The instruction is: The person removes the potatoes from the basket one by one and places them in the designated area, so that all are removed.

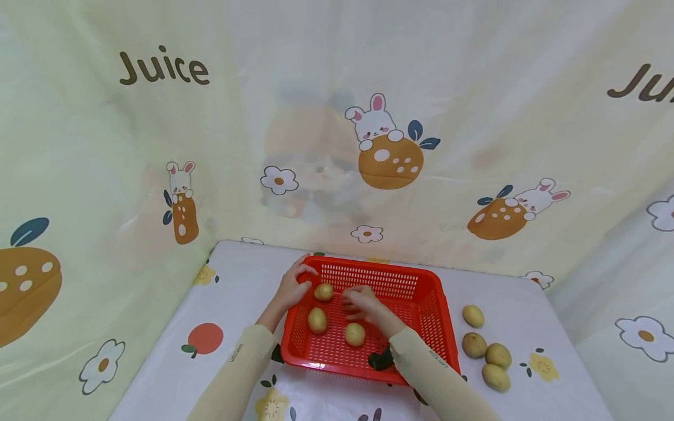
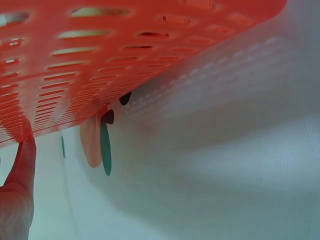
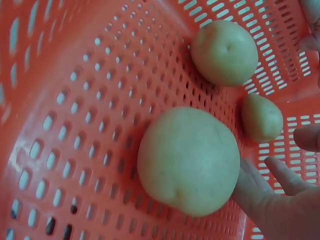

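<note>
A red plastic basket (image 1: 347, 369) with slotted walls stands on the table, three potatoes inside it. My left hand (image 1: 291, 287) grips the basket's left rim near the far corner, fingers over the edge. In the left wrist view a finger (image 2: 24, 172) meets the slotted outer wall. My right hand (image 1: 365, 305) hovers inside the basket, fingers spread and holding nothing. One potato (image 1: 355, 334) lies just nearer than that hand. Another potato (image 1: 317, 321) sits by the left wall, and a third potato (image 1: 323, 292) lies beyond it, close to the left fingertips.
Right of the basket, several potatoes lie on the printed tablecloth: a single potato (image 1: 473, 316) farther back and a close group (image 1: 495, 356) nearer. A printed curtain (image 1: 316, 117) hangs behind the table and along both sides.
</note>
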Action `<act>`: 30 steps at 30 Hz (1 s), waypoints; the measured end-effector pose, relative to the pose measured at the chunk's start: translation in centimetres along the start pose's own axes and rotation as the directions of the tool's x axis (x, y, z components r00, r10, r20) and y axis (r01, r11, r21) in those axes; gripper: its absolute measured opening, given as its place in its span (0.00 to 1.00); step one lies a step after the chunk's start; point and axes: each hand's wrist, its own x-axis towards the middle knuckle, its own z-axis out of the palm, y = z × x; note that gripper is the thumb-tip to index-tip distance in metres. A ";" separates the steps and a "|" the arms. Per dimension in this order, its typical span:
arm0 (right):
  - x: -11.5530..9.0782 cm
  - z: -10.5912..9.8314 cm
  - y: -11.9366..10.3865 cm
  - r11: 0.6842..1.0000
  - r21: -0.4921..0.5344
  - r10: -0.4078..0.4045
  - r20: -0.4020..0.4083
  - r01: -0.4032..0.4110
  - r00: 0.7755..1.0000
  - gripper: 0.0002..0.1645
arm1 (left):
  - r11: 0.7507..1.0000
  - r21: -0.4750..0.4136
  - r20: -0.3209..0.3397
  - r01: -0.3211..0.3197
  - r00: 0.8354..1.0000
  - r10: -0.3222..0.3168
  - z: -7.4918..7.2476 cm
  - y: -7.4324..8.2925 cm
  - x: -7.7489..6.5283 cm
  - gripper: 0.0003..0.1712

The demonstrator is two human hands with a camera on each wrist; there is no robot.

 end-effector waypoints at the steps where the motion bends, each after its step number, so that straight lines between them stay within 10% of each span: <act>1: 0.1 0.2 0.0 1.000 -0.001 0.004 0.002 -0.004 1.000 0.23 | 1.000 -0.001 0.001 -0.004 1.000 0.004 0.0 0.0 0.0 0.14; 30: 2.3 3.0 -1.1 0.997 0.060 0.056 -0.060 -0.053 0.997 0.19 | 1.000 0.011 0.005 -0.004 1.000 0.004 -0.1 -0.4 0.2 0.13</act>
